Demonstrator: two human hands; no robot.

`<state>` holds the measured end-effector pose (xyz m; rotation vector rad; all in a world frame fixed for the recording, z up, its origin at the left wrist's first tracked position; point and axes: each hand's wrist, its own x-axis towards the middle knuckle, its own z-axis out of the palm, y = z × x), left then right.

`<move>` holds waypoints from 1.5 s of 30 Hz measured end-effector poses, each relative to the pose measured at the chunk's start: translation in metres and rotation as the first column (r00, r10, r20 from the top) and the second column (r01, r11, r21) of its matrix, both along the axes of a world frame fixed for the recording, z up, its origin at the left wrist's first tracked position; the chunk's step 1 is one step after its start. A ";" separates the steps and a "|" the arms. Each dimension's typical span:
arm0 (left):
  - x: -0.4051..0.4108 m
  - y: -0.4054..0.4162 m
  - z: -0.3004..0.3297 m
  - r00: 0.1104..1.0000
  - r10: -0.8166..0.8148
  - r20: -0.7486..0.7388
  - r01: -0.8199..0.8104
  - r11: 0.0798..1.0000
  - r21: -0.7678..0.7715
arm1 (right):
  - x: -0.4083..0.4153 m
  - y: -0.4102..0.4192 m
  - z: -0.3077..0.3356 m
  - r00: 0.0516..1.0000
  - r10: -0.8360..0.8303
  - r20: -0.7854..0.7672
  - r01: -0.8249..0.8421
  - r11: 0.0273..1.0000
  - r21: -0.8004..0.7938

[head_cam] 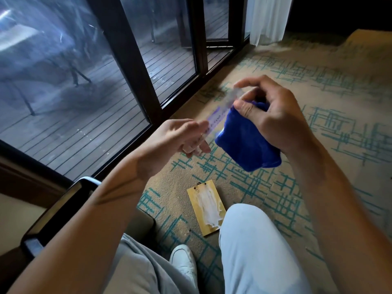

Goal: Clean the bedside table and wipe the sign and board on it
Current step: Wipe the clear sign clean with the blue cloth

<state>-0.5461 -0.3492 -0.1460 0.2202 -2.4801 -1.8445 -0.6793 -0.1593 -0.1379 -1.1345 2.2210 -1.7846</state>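
my knees in light grey trousers (256, 249) sat at the bottom of the view, a white shoe (184, 264) between them on the floor. bedside table (61, 211), dark glossy top with a pale rim, was at my lower left, partly under my left forearm. the board (205, 206), a small wooden clipboard with a white smeared patch on it, lay flat on the patterned carpet (318, 124) just ahead of my right knee, not touched by either hand. above it both hands were up in the air. my left hand (180, 137) was palm up, fingers loosely straight and apart, fingertips at the lower end of the sign (220, 111), a clear acrylic strip, blurred, with dark print i couldn't read. couldn't tell if the left fingers actually pinched it or just supported it. my right hand (269, 115) was curled, clamped on a blue cloth (246, 141) bunched under the palm, with forefinger and thumb at the top end of the sign; cloth was against the sign's right side. farther out, dark-framed glass doors (131, 60) with wooden decking outside, and a white curtain (267, 18) at the top.
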 end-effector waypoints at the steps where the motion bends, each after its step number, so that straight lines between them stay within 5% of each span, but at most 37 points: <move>1: -0.001 -0.002 -0.002 0.999 -0.039 0.008 0.037 0.991 0.130 | -0.001 0.000 0.000 0.997 -0.029 0.065 0.033 0.998 -0.052; 6: -0.005 -0.017 -0.010 0.993 -0.117 0.022 0.072 0.737 0.673 | -0.008 -0.001 -0.008 0.855 -0.122 0.503 0.286 0.921 -0.263; 10: -0.002 -0.033 -0.016 0.955 -0.297 0.004 0.200 0.653 0.731 | -0.020 -0.010 -0.023 0.700 0.050 0.712 0.252 0.916 -0.312; 14: -0.004 -0.036 -0.022 0.921 -0.390 0.012 0.255 0.624 0.738 | -0.027 -0.023 -0.016 0.720 0.137 0.681 0.178 0.911 -0.372; 17: -0.006 -0.035 -0.022 0.879 -0.477 0.011 0.301 0.572 0.763 | -0.031 -0.035 0.008 0.775 0.311 0.550 -0.057 0.902 -0.428; 22: -0.009 -0.031 -0.019 0.807 -0.589 0.029 0.366 0.539 0.758 | -0.032 -0.055 0.019 0.637 0.556 0.533 -0.426 0.831 -0.357; 30: -0.010 -0.035 -0.026 0.837 -0.538 0.099 0.312 0.618 0.722 | -0.048 -0.028 -0.005 0.563 0.591 0.578 -0.344 0.803 -0.487; 37: -0.014 -0.054 -0.024 0.974 -0.206 0.090 0.094 0.739 0.667 | -0.041 -0.019 -0.055 0.525 0.389 0.757 0.079 0.863 -0.498; 45: 0.004 -0.075 -0.041 0.992 -0.054 0.111 -0.017 0.829 0.559 | -0.016 -0.021 -0.113 0.559 0.268 0.785 0.083 0.924 -0.374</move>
